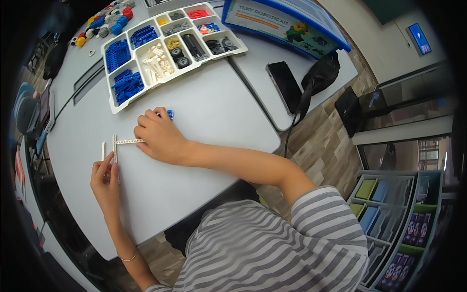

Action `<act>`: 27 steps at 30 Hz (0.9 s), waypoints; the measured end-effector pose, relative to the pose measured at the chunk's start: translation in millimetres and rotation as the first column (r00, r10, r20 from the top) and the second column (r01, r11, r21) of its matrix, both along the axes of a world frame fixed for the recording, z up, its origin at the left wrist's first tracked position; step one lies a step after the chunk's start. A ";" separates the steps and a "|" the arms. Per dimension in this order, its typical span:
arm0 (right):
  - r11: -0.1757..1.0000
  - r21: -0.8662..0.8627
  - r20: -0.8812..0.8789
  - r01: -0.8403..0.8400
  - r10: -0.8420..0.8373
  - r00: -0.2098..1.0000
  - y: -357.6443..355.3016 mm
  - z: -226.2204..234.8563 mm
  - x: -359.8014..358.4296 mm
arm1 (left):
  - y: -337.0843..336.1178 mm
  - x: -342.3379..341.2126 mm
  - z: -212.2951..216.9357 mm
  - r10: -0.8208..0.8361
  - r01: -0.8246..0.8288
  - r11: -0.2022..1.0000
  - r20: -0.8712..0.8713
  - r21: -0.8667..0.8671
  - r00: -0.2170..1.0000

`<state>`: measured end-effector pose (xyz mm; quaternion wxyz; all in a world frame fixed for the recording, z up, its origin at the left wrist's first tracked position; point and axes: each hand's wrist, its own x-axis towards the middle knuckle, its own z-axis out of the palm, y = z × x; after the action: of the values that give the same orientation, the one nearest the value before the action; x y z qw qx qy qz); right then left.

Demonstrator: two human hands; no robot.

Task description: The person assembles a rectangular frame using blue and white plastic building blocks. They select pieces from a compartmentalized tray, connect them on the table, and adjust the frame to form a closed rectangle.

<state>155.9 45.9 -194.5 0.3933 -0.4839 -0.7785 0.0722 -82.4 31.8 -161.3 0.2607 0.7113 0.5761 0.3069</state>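
My left hand (pixel 104 180) pinches a long white building-brick beam (pixel 115 144) between thumb and fingertips, near the left side of the table. A second white beam with holes (pixel 129 141) runs sideways from it to my right hand (pixel 163 138), whose curled fingers hold its far end. The two beams meet in a T shape; whether they are joined I cannot tell. Partly behind my right hand's knuckles, a small blue piece (pixel 170 115) shows. Just left of the upright beam, another white strip (pixel 103 150) lies close to my left fingertips.
Beyond my hands stands a white sorting tray (pixel 116 103) of blue, white, grey and red pieces. A blue-edged kit box (pixel 287 29), a phone (pixel 284 86) and a black pouch (pixel 321 74) lie at the right. Loose colored bricks (pixel 104 23) are heaped at the far left.
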 end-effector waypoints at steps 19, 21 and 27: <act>0.984 -0.181 0.151 -0.010 0.037 0.988 -5.5 -3.1 -9.1 | 4.3 -9.0 -7.6 0.011 -0.011 1.000 0.030 -0.022 0.999; 0.976 -0.219 0.139 -0.009 0.040 0.989 -0.1 0.5 -1.3 | 4.2 -9.1 -6.7 0.007 -0.006 1.000 0.025 -0.008 1.000; 0.930 -0.361 0.120 0.066 -0.024 0.992 7.4 14.6 23.4 | 0.6 -1.9 3.3 -0.004 0.004 1.000 -0.015 0.021 1.000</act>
<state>179.3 53.4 -179.9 0.2532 -0.5694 -0.7614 0.1785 -84.3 32.4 -158.0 0.2494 0.7175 0.5733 0.3072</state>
